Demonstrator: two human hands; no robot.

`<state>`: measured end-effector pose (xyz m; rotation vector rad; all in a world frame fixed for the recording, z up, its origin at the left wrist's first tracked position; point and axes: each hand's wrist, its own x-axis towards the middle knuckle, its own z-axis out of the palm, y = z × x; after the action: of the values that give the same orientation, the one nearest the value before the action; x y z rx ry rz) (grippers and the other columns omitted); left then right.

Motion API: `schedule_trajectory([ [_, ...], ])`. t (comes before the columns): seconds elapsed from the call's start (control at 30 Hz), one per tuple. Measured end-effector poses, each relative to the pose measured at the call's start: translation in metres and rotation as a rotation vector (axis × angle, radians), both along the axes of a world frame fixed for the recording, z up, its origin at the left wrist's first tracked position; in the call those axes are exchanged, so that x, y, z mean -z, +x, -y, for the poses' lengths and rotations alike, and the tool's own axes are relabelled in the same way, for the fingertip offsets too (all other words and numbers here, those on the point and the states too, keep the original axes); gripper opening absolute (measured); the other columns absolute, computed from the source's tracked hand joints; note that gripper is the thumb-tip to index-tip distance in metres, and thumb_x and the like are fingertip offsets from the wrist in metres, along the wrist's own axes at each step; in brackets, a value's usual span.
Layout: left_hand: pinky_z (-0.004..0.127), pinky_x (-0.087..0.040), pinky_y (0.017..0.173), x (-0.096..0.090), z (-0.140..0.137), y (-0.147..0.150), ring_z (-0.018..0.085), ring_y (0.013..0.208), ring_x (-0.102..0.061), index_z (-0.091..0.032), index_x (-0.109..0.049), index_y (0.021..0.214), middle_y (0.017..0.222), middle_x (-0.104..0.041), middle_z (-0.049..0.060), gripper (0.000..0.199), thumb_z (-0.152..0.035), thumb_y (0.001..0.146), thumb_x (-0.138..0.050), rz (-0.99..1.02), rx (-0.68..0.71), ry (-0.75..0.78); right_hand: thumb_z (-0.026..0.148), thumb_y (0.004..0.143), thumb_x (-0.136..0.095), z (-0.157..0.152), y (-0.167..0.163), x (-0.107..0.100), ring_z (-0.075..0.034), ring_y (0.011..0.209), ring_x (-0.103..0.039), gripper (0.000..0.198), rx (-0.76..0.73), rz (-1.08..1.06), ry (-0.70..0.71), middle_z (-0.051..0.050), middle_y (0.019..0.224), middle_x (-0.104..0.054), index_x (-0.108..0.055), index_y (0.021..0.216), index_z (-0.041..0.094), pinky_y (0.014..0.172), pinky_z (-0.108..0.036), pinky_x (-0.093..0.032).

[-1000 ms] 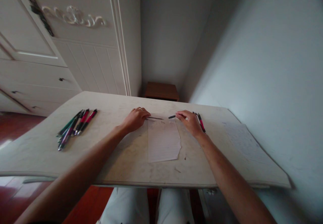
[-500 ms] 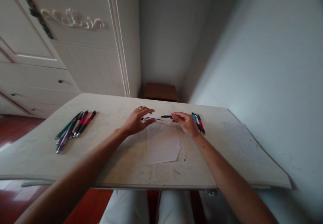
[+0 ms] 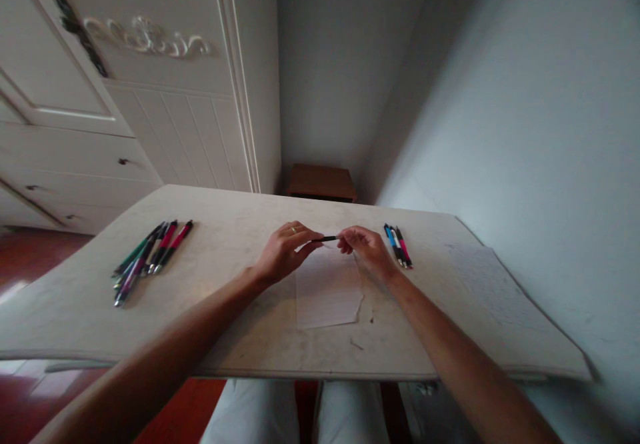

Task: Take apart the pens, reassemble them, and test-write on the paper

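Note:
My left hand [image 3: 284,252] is closed in a pinch, thumb and fingers on the left end of a slim black pen part [image 3: 327,238]. From the other side, my right hand [image 3: 369,249] pinches the right end of it, its other fingers curled in. The part is held level, just above the upper edge of a torn sheet of white paper [image 3: 329,297]. Whether it is one piece or two joined pieces is hidden by the fingers. A ring shows on my left hand.
On the pale table [image 3: 225,221], a pile of several pens [image 3: 134,267] lies at left. A few pens [image 3: 398,247], blue, white and pink, lie right of my right hand. Another written sheet [image 3: 493,284] rests near the wall. Small scraps [image 3: 357,344] lie near the front edge.
My hands have come together. My left hand has moved right and closed onto the black part. The thin dark refill seen beside my left thumb no longer shows separately.

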<state>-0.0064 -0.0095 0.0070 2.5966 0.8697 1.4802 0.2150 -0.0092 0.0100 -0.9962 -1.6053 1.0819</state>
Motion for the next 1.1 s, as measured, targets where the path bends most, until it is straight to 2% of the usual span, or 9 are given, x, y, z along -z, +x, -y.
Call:
schedule_trajectory([
  [0.13,0.028,-0.052,0.071,-0.001,0.001,0.001,0.015,0.075,-0.063,-0.018,-0.07,0.096,0.081,-0.071,0.005,0.014,-0.027,0.088,-0.065,0.019,-0.002,0.024,0.064,0.087,-0.048,0.004,-0.001,0.001,-0.012,0.055,-0.052,0.052,0.017,0.067,0.004,-0.001,0.059,-0.057,-0.063,0.07,0.017,0.053,-0.025,-0.041],
  [0.27,0.027,-0.051,0.067,0.0,0.001,0.001,0.014,0.071,-0.062,-0.018,-0.072,0.094,0.077,-0.07,0.005,0.013,-0.027,0.086,-0.067,0.034,0.005,0.011,0.058,0.09,-0.049,0.008,-0.003,0.0,-0.012,0.057,-0.049,0.047,0.005,0.143,0.044,0.001,0.061,-0.053,-0.06,0.07,0.018,0.055,-0.025,-0.038],
  [0.47,0.024,-0.05,0.062,0.003,0.003,0.003,0.013,0.065,-0.063,-0.018,-0.074,0.091,0.072,-0.069,0.005,0.014,-0.029,0.083,-0.07,0.129,0.069,-0.091,0.054,0.092,-0.049,0.008,-0.003,0.0,-0.013,0.062,-0.052,0.044,0.012,0.171,0.119,0.0,0.064,-0.055,-0.062,0.072,0.017,0.06,-0.025,-0.039],
  [0.63,0.024,-0.05,0.061,-0.001,0.008,0.004,0.013,0.064,-0.064,-0.018,-0.075,0.088,0.074,-0.071,0.006,0.016,-0.032,0.083,-0.07,0.155,0.059,-0.207,0.052,0.092,-0.05,0.009,-0.003,0.0,-0.013,0.063,-0.052,0.042,0.002,0.169,0.148,0.0,0.065,-0.056,-0.062,0.071,0.017,0.061,-0.025,-0.04],
  [0.83,0.022,-0.051,0.063,0.001,0.013,0.007,0.014,0.065,-0.067,-0.016,-0.073,0.089,0.072,-0.073,0.004,0.012,-0.022,0.086,-0.064,0.159,0.06,-0.32,0.049,0.092,-0.051,0.011,-0.003,-0.001,-0.013,0.064,-0.053,0.039,-0.008,0.172,0.198,0.0,0.066,-0.056,-0.061,0.071,0.018,0.063,-0.025,-0.04],
  [1.1,0.023,-0.047,0.064,-0.002,0.016,0.009,0.013,0.063,-0.063,-0.017,-0.068,0.081,0.066,-0.068,0.0,0.01,-0.018,0.087,-0.061,0.122,-0.055,-0.324,0.051,0.095,-0.045,0.013,-0.006,0.004,-0.015,0.066,-0.055,0.04,0.037,0.257,0.348,-0.002,0.069,-0.058,-0.062,0.078,0.019,0.065,-0.027,-0.042],
])
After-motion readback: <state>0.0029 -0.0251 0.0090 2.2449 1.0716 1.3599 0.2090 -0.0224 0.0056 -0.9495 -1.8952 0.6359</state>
